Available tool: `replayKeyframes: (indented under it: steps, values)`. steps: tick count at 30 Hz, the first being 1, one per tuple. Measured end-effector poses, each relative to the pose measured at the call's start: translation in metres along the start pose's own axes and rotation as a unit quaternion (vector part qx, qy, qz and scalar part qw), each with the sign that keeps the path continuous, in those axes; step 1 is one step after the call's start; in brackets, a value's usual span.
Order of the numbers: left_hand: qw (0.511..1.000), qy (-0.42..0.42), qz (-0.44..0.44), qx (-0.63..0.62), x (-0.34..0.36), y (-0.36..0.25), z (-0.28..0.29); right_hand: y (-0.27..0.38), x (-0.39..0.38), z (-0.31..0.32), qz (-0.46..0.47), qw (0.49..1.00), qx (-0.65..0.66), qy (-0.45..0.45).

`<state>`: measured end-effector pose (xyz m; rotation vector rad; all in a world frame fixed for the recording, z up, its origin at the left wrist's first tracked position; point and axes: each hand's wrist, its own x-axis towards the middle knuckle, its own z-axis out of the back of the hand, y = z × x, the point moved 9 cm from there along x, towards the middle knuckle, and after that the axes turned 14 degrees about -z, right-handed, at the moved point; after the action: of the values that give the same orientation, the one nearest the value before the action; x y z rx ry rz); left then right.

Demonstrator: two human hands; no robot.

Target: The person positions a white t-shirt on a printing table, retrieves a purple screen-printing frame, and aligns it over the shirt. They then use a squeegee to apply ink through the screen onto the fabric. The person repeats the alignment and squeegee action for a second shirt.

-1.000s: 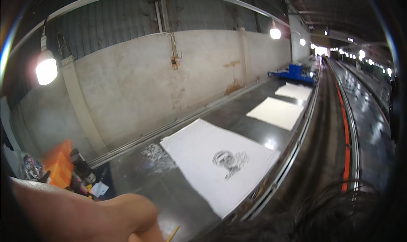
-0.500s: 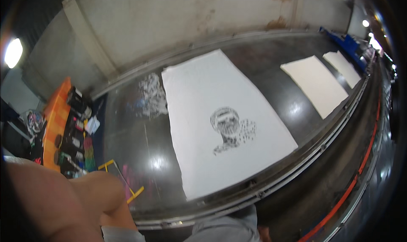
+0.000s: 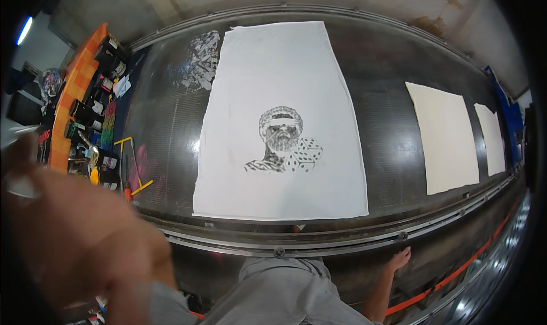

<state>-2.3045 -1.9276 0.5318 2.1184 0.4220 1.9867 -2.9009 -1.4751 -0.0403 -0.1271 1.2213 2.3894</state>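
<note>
My left arm fills the lower left, raised close to the camera, with my left hand (image 3: 25, 160) blurred at the left edge; its fingers are too smeared to read. My right hand (image 3: 401, 258) hangs beside the near metal rail (image 3: 342, 242) at lower right, fingers loosely bent and holding nothing visible. In front of me a white cloth (image 3: 279, 68) lies on the dark table (image 3: 382, 154), printed with a grey head and dice. A yellow-framed tool (image 3: 141, 188) lies left of it, below a patch of pale flakes (image 3: 199, 60).
An orange-checked board (image 3: 73, 91) with several dark containers (image 3: 102, 160) and brushes stands at the left. Two smaller cream cloths (image 3: 444, 137) (image 3: 490, 140) lie to the right, near a blue fixture (image 3: 507, 131). A wall runs behind, and an orange rail (image 3: 433, 286) below.
My view has swung from along the table to face the printed cloth squarely. My right hand has come further into view, and my left arm reaches higher at the left.
</note>
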Motion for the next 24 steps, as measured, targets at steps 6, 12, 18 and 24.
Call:
replayKeyframes:
  steps: [6,12,18,24]
  values:
    - [0.66,0.405,0.612,0.16,-0.373,-0.038,-0.049,0.051,-0.025,-0.067,0.004,0.992,0.11,0.056]
    - [0.585,0.602,0.535,0.1,-0.499,-0.192,-0.089,0.055,-0.037,-0.067,-0.064,0.988,0.137,0.016]
    - [0.592,0.631,0.491,0.104,-0.519,-0.149,-0.131,0.069,-0.049,-0.065,-0.042,0.991,0.129,-0.018]
    - [0.595,0.653,0.454,0.114,-0.547,-0.078,-0.152,0.059,-0.038,-0.064,-0.03,0.996,0.087,-0.006]
